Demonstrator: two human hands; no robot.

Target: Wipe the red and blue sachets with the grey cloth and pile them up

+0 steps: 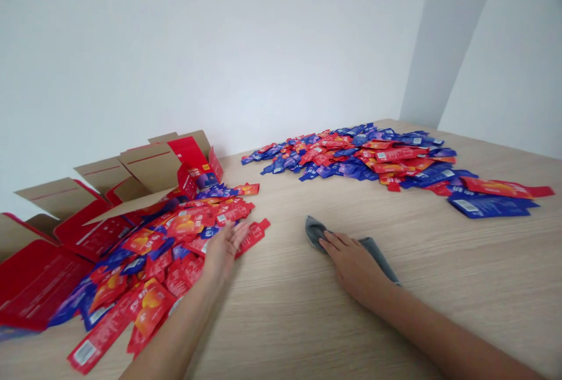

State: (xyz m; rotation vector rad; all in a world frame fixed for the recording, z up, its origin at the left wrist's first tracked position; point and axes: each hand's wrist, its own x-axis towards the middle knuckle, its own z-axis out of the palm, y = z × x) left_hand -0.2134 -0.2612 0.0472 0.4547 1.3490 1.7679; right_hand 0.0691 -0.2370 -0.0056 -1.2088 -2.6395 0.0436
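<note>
My right hand (351,257) lies over a folded grey cloth (377,257) on the table, its fingers pressing and bunching the fabric under them. Cloth shows on both sides of the hand. At the right edge of the near pile of red and blue sachets (184,222), my left hand (223,251) is open, slightly blurred, with its fingers stretched away from me. Nothing is held in it. A red sachet (253,238) lies just beside those fingers.
Several open red cardboard boxes (39,280) with brown insides stand along the left, behind the near pile. A wide heap of red and blue sachets (351,154) covers the back of the wooden table (281,321). A white wall (263,46) rises behind.
</note>
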